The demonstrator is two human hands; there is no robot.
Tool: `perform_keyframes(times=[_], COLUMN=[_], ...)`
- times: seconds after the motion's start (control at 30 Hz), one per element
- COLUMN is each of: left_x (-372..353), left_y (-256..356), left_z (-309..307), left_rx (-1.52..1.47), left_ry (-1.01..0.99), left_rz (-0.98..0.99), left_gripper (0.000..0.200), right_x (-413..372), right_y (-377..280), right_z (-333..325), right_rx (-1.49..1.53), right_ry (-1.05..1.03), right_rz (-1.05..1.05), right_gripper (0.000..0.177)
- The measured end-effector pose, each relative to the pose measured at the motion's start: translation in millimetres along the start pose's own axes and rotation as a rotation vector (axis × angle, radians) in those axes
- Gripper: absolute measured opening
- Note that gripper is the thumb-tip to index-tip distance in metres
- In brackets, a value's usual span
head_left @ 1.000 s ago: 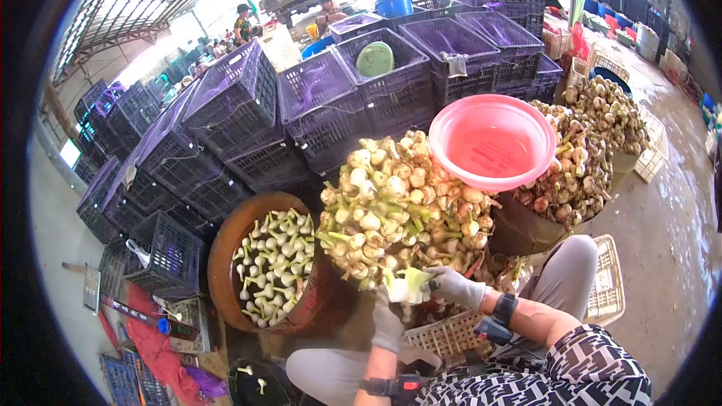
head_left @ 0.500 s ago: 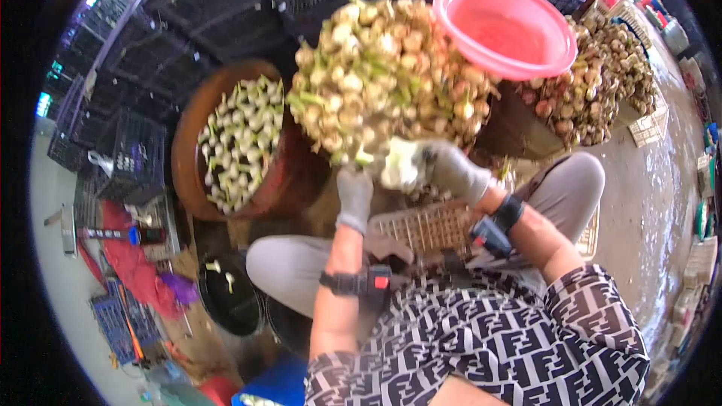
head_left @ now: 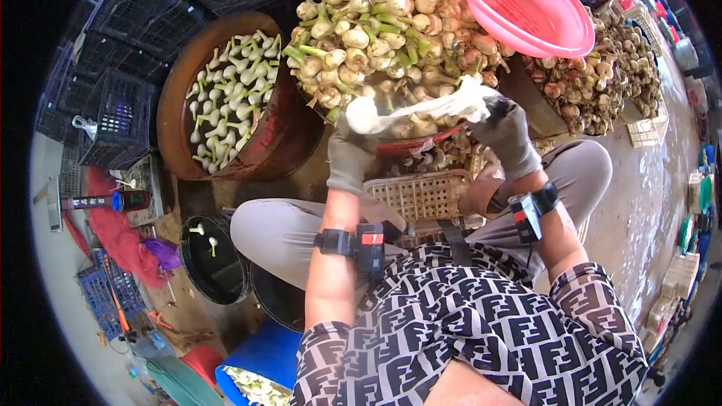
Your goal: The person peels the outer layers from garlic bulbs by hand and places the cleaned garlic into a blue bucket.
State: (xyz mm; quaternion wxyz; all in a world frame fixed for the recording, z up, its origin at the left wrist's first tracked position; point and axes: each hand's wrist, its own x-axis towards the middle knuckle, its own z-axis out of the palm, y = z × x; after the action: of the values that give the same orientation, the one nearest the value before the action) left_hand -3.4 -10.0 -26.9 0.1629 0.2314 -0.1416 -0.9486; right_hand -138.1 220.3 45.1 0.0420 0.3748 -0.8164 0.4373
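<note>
My left hand (head_left: 352,150), in a grey glove, is closed on a white garlic bulb (head_left: 363,115). Pale peeled skin (head_left: 451,101) stretches from the bulb across to my right hand (head_left: 505,135), whose gloved fingers grip its far end. Both hands are over the near edge of a large heap of garlic bulbs with green stems (head_left: 361,37). To the left, a brown drum (head_left: 177,105) holds many clean white bulbs with short stems.
A pink basin (head_left: 526,7) rests at the heap's right. Beyond it are more unpeeled bulbs (head_left: 594,68). A beige crate (head_left: 421,195) lies between my knees. Black tub (head_left: 218,271) and blue bucket (head_left: 256,361) stand lower left; dark crates (head_left: 120,128) line the left and back.
My hands have moved apart, and the white skin is now stretched between them, with the bulb showing in my left hand. The view has shifted slightly, and the scene sits higher in it.
</note>
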Motion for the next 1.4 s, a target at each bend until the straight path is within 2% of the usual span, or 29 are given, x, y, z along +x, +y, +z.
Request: perform_keyframes(times=[0.03, 0.17, 0.2, 0.27, 0.3, 0.4, 0.43, 0.47, 0.5, 0.53, 0.57, 0.6, 0.63, 0.67, 0.73, 0.77, 0.8, 0.87, 0.9, 0.93, 0.97, 1.0, 1.1, 1.13, 1.2, 1.27, 1.3, 1.33, 1.4], left_x=[2, 1, 0, 3, 3, 2, 1, 0, 1, 0, -5, -8, -7, -6, -9, 8, 14, 14, 21, 15, 22, 17, 13, 10, 2, -5, -7, -6, -6], left_y=[5, 8, 4, -2, -5, -13, -17, -21, -25, -27, -29, -32, -35, -33, -24, -25, -14, 22, 45, 65, 87, 103, 120, 116, 94, 74, 64, 57, 44], left_z=[-5, -20, -21, -18, -17, -9, -8, -6, -3, 4, 12, 17, 19, 19, 17, -7, -19, 0, 3, 29, 28, 44, 42, 43, 43, 32, 26, 18, 1], left_rx=[-0.021, -0.098, -0.120, -0.080, -0.054, -0.068, -0.043, -0.016, 0.013, 0.067, 0.120, 0.172, 0.170, 0.205, 0.271, 0.219, 0.404, 0.243, 0.216, 0.059, -0.075, -0.264, -0.151, -0.160, -0.120, -0.058, -0.010, -0.100, -0.030], left_ry=[0.036, 0.135, 0.146, 0.196, 0.220, 0.208, 0.189, 0.169, 0.145, 0.078, 0.012, -0.052, 0.035, 0.030, 0.024, 0.067, 0.186, 0.239, 0.219, 0.099, 0.110, 0.068, -0.107, -0.175, -0.109, -0.079, 0.012, 0.072, 0.118], left_rz=[-0.023, -0.062, -0.057, -0.068, -0.077, -0.102, -0.105, -0.109, -0.110, -0.114, -0.118, -0.123, -0.171, -0.143, -0.091, -0.083, 0.042, 0.158, 0.257, 0.412, 0.494, 0.465, 0.358, 0.277, 0.194, 0.041, 0.060, -0.013, -0.061], left_gripper=[0.040, 0.035, 0.034, 0.032, 0.031, 0.031, 0.031, 0.032, 0.032, 0.033, 0.034, 0.034, 0.035, 0.036, 0.038, 0.033, 0.028, 0.023, 0.024, 0.028, 0.031, 0.039, 0.039, 0.044, 0.036, 0.031, 0.030, 0.028, 0.026], right_x=[2, 12, 13, 33, 29, 17, 25, 18, 18, 15, 6, 7, 2, -3, 8, 16, 22, 37, 45, 47, 48, 48, 59, 55, 50, 46, 45, 44, 44], right_y=[7, 39, 61, 25, 17, 20, 10, 13, 5, -4, 0, -8, -11, -14, -30, -38, -40, -37, -33, -16, 20, 45, 34, 44, 57, 58, 59, 64, 77], right_z=[-7, -39, -49, -56, -52, -36, -25, -6, 10, 24, 47, 58, 69, 78, 69, 63, 59, 56, 60, 66, 81, 93, 126, 145, 182, 190, 193, 196, 195], right_rx=[-0.001, 0.956, 0.830, -0.500, -0.845, -0.581, -0.376, 0.057, 0.225, 0.656, 0.781, 0.955, 0.986, 1.015, 0.921, 0.873, 0.905, 0.962, 1.016, 0.954, 0.942, 0.931, -0.166, -0.258, -0.393, -0.405, -0.412, -0.333, -0.181], right_ry=[-0.044, -0.328, -0.443, -0.998, -1.110, -0.675, -0.711, -0.591, -0.624, -0.689, -0.729, -0.799, -0.737, -0.678, -0.721, -0.737, -0.700, -0.626, -0.483, -0.447, -0.561, -0.676, -0.938, -1.036, -1.238, -1.277, -1.296, -1.243, -1.133], right_rz=[0.025, 0.623, 0.815, 0.573, 0.479, 0.435, 0.513, 0.663, 0.564, 0.888, 0.879, 1.085, 1.001, 0.920, 0.840, 0.799, 0.756, 0.669, 0.661, 0.751, 0.708, 0.663, 0.383, 0.361, 0.319, 0.210, 0.155, 0.190, 0.266], right_gripper=[0.023, 0.023, 0.028, 0.030, 0.030, 0.028, 0.030, 0.028, 0.027, 0.032, 0.035, 0.029, 0.026, 0.023, 0.021, 0.020, 0.020, 0.020, 0.020, 0.015, 0.014, 0.016, 0.026, 0.036, 0.038, 0.039, 0.040, 0.038, 0.033])
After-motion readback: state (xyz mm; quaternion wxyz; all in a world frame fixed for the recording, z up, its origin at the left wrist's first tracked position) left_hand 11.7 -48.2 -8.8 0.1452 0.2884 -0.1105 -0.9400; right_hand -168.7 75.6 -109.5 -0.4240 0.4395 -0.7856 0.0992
